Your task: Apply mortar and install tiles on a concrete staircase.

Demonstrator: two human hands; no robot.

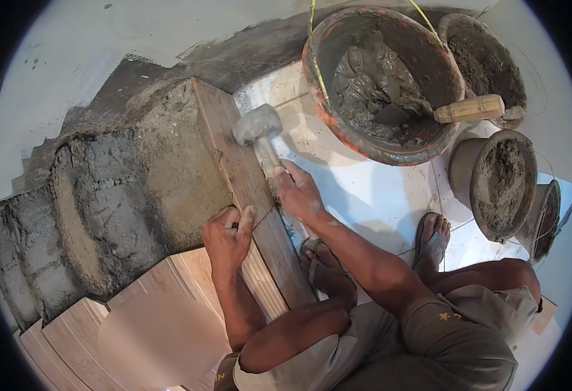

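Right hand wraps round a grey, thick-headed mallet, upper centre; likely head-heavy, stiff, best held low on its handle. Left hand curls at a brown wood-grain plank, hold unclear.

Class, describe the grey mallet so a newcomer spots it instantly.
Start at the large, round, orange bucket holding wet grey mortar. To its left, the right hand grips a mallet with a thick grey head and pale handle. Unlike the wooden-handled tool across the bucket's rim, it is held.

Beneath you, a white tiled floor carries an orange-rimmed mortar bucket — right of it, a grimy bucket; below-right, two smaller buckets; below, your sandalled feet.
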